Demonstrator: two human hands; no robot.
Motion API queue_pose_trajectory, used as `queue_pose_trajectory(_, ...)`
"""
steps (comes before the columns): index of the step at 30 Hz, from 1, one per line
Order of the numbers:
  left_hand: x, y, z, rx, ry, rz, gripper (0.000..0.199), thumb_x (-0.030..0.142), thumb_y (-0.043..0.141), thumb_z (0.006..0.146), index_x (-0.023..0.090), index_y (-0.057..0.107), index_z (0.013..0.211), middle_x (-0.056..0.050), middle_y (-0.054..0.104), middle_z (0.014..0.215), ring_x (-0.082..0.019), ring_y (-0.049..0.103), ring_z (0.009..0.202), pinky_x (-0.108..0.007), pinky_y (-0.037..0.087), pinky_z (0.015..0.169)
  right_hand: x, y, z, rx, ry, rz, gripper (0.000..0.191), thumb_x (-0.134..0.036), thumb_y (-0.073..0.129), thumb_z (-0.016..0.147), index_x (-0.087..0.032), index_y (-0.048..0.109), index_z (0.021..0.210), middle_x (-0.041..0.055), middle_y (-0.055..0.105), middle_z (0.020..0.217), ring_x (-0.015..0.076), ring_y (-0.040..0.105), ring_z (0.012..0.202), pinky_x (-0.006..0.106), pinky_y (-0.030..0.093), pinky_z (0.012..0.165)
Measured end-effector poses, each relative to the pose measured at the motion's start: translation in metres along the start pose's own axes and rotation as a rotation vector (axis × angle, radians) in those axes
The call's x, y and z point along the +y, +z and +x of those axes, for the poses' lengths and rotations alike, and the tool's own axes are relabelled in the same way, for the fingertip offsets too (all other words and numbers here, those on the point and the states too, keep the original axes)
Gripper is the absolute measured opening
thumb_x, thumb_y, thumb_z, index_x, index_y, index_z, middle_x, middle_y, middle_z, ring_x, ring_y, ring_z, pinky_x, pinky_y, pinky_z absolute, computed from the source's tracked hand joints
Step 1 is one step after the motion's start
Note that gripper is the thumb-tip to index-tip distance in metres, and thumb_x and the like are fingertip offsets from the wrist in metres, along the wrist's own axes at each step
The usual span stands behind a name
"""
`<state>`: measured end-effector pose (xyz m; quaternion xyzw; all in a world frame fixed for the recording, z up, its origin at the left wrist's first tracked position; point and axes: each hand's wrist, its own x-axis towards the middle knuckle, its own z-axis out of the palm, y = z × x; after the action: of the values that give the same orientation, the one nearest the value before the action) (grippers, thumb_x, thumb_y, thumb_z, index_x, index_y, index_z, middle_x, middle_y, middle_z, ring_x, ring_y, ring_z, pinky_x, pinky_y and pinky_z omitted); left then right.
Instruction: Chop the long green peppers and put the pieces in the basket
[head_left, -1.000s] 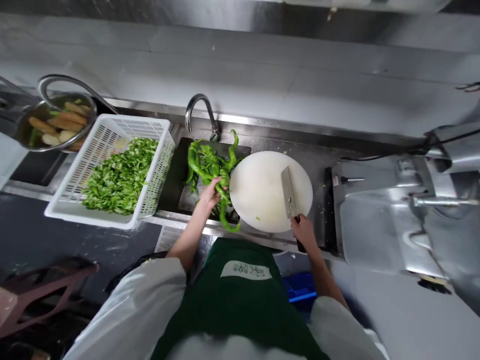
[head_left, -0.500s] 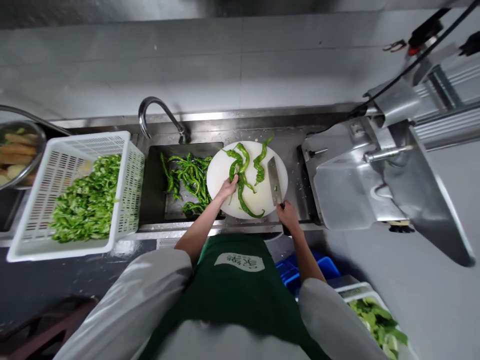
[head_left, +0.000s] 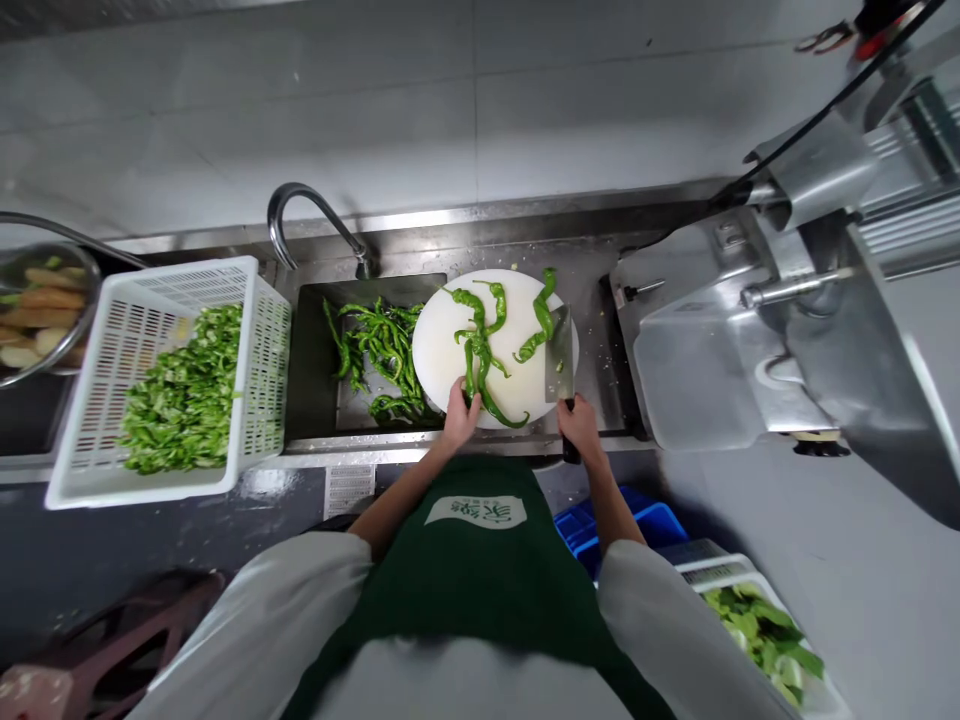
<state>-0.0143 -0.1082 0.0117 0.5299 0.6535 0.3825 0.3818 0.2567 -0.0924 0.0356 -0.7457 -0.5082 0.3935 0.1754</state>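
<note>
On the round white cutting board (head_left: 442,350) lie several long green peppers (head_left: 480,345), one of them (head_left: 541,315) apart on the right. My left hand (head_left: 461,412) is at the board's near left edge, its fingers closed on the lower end of a green pepper. My right hand (head_left: 577,424) is wrapped round the black handle of a cleaver (head_left: 559,355). The cleaver's wide blade lies over the board's right edge, with a small green bit on it. More green peppers (head_left: 386,350) fill part of the sink (head_left: 315,380) left of the board.
A white basket (head_left: 262,380) of chopped greens stands left of the sink, under a curved faucet (head_left: 322,205). Farther left is a bowl of vegetables (head_left: 45,310). A metal slicing machine (head_left: 697,350) stands on the right. Blue and white crates (head_left: 652,525) sit below right.
My left hand has moved down toward the board's near edge. The peppers on the board have shifted and spread a little. The cleaver has turned more upright in the picture. The camera view has shifted slightly.
</note>
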Motion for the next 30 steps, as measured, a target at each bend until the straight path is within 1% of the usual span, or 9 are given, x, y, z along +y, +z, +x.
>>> queue_pose_trajectory(4, 0.029, -0.012, 0.015, 0.042, -0.080, -0.143, 0.055, 0.046, 0.063, 0.093, 0.019, 0.052, 0.140, -0.006, 0.067, 0.095, -0.018, 0.064, 0.082, -0.034, 0.055, 0.084, -0.002, 0.001, -0.002, 0.017, -0.003, 0.013, 0.017, -0.033, 0.047, 0.092, -0.021, 0.057, 0.086, -0.0010, 0.057, 0.051, 0.0194, 0.058, 0.047, 0.029, 0.046, 0.058)
queue_pose_trajectory(8, 0.070, -0.078, 0.019, -0.120, -0.247, -0.469, 0.048, 0.041, 0.066, 0.088, 0.018, 0.062, 0.131, -0.001, 0.064, 0.079, -0.016, 0.065, 0.068, -0.035, 0.059, 0.078, -0.005, 0.000, -0.002, 0.020, 0.007, 0.000, 0.017, -0.033, 0.048, 0.092, -0.020, 0.058, 0.087, -0.0017, 0.055, 0.049, 0.0199, 0.058, 0.047, 0.030, 0.047, 0.062)
queue_pose_trajectory(11, 0.092, -0.131, 0.020, -0.276, -0.411, -0.688, 0.043, 0.035, 0.059, 0.083, 0.013, 0.071, 0.118, -0.007, 0.069, 0.082, -0.020, 0.070, 0.074, -0.048, 0.061, 0.084, -0.004, 0.000, -0.002, 0.028, 0.025, 0.003, 0.017, -0.032, 0.048, 0.091, -0.019, 0.059, 0.088, -0.0015, 0.056, 0.049, 0.0201, 0.059, 0.049, 0.031, 0.048, 0.065)
queue_pose_trajectory(14, 0.097, -0.155, 0.029, -0.285, -0.428, -0.649, 0.045, 0.027, 0.059, 0.079, 0.015, 0.072, 0.120, -0.011, 0.073, 0.093, -0.024, 0.073, 0.087, -0.054, 0.058, 0.091, 0.000, 0.000, -0.001, 0.019, 0.031, 0.037, 0.018, -0.033, 0.048, 0.091, -0.019, 0.060, 0.088, -0.0019, 0.054, 0.047, 0.0206, 0.060, 0.049, 0.031, 0.048, 0.066)
queue_pose_trajectory(17, 0.082, -0.141, 0.052, -0.217, -0.387, -0.434, 0.037, 0.032, 0.068, 0.081, 0.015, 0.074, 0.113, -0.009, 0.072, 0.084, -0.022, 0.072, 0.077, -0.044, 0.061, 0.081, 0.004, 0.000, -0.001, 0.003, 0.043, 0.069, 0.020, -0.034, 0.048, 0.091, -0.019, 0.060, 0.086, -0.0014, 0.055, 0.046, 0.0205, 0.058, 0.046, 0.030, 0.047, 0.060)
queue_pose_trajectory(19, 0.068, -0.116, 0.074, -0.098, -0.355, -0.250, 0.035, 0.044, 0.072, 0.082, 0.013, 0.074, 0.099, -0.004, 0.066, 0.068, -0.018, 0.067, 0.064, -0.035, 0.059, 0.069, 0.003, 0.000, -0.001, -0.004, 0.044, 0.083, 0.021, -0.035, 0.049, 0.091, -0.019, 0.060, 0.086, -0.0010, 0.056, 0.047, 0.0201, 0.057, 0.045, 0.030, 0.047, 0.057)
queue_pose_trajectory(22, 0.052, -0.069, 0.101, -0.011, -0.294, 0.058, 0.042, 0.055, 0.068, 0.086, 0.014, 0.069, 0.079, -0.003, 0.063, 0.064, -0.018, 0.065, 0.066, -0.029, 0.052, 0.065, -0.002, -0.001, -0.003, 0.001, 0.037, 0.067, 0.021, -0.034, 0.048, 0.091, -0.018, 0.061, 0.086, -0.0008, 0.055, 0.046, 0.0200, 0.058, 0.046, 0.030, 0.047, 0.058)
queue_pose_trajectory(27, 0.041, 0.004, 0.106, -0.130, -0.207, 0.478, 0.046, 0.051, 0.079, 0.077, 0.012, 0.068, 0.098, -0.016, 0.072, 0.098, -0.027, 0.067, 0.097, -0.035, 0.052, 0.083, -0.009, -0.001, -0.005, 0.020, 0.038, -0.009, 0.022, -0.032, 0.048, 0.092, -0.016, 0.063, 0.090, -0.0006, 0.054, 0.045, 0.0212, 0.060, 0.051, 0.030, 0.048, 0.065)
queue_pose_trajectory(30, 0.035, 0.014, 0.100, -0.171, -0.137, 0.535, 0.041, 0.035, 0.076, 0.079, 0.011, 0.066, 0.110, -0.018, 0.071, 0.112, -0.028, 0.066, 0.104, -0.038, 0.051, 0.091, -0.010, 0.001, -0.005, 0.057, 0.020, -0.063, 0.022, -0.031, 0.048, 0.092, -0.016, 0.064, 0.090, 0.0004, 0.055, 0.046, 0.0224, 0.062, 0.057, 0.031, 0.048, 0.071)
